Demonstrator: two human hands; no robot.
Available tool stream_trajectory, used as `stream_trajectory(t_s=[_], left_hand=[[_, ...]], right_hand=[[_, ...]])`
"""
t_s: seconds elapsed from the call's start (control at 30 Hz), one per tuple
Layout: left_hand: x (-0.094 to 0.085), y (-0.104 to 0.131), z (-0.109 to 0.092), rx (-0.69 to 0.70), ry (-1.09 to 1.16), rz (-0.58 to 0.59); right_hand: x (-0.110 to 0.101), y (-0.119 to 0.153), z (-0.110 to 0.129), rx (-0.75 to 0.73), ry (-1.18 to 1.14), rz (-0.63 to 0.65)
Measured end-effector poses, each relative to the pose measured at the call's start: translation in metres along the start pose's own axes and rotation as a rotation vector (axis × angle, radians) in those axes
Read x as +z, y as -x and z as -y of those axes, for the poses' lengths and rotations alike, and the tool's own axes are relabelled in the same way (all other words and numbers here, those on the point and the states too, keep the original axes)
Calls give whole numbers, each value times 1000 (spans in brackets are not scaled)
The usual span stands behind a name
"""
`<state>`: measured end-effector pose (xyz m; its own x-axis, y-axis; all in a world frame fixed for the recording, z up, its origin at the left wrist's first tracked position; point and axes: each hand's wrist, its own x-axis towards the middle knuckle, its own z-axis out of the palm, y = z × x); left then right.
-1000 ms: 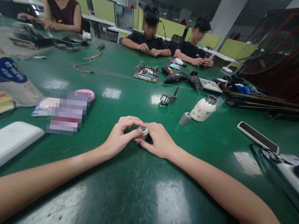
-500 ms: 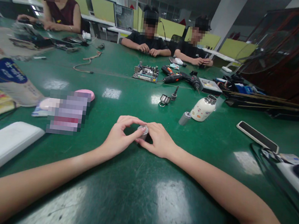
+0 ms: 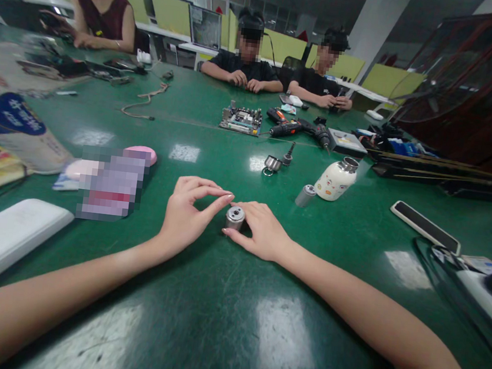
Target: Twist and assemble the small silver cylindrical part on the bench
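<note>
A small silver metal cylinder [image 3: 235, 217] stands upright on the green table, with dark holes in its top. My right hand [image 3: 262, 231] grips it from the right, thumb in front and fingers behind. Just to the left, my left hand [image 3: 189, 213] is raised with thumb and forefinger tips pressed together; whatever is between them is too small to make out. Further right, a second silver cylinder [image 3: 306, 195] stands beside an open white bottle [image 3: 337, 178]. Behind them lie a metal cap with a ring [image 3: 272, 165] and a small dark-stemmed part [image 3: 289, 155].
A circuit board [image 3: 241, 120] and power drills [image 3: 285, 127] lie beyond. To the left are a white power bank-like box [image 3: 8, 246] and a pink-ended item [image 3: 141, 153]; at right, a white-edged phone-like object [image 3: 425, 226] and cables. Three people sit across the table [image 3: 168, 318].
My left hand has come off the cylinder's top and moved up and to the left, its fingertips now pinched. My right hand stays around the cylinder.
</note>
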<state>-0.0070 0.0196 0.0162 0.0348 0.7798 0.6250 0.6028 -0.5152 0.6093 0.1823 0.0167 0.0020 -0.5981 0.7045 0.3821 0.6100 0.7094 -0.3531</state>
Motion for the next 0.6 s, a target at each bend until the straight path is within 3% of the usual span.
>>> stream_trajectory(t_s=[0.27,0.47,0.6], left_hand=[[6,-7,38,-142,-171,253],[5,-5,34,-134,-232,230],[2,-5,21,-42,-116,75]], right_hand=[[0,0,0,1,3,14],[0,0,0,-1,1,0],[1,0,-1,-6,3,-11]])
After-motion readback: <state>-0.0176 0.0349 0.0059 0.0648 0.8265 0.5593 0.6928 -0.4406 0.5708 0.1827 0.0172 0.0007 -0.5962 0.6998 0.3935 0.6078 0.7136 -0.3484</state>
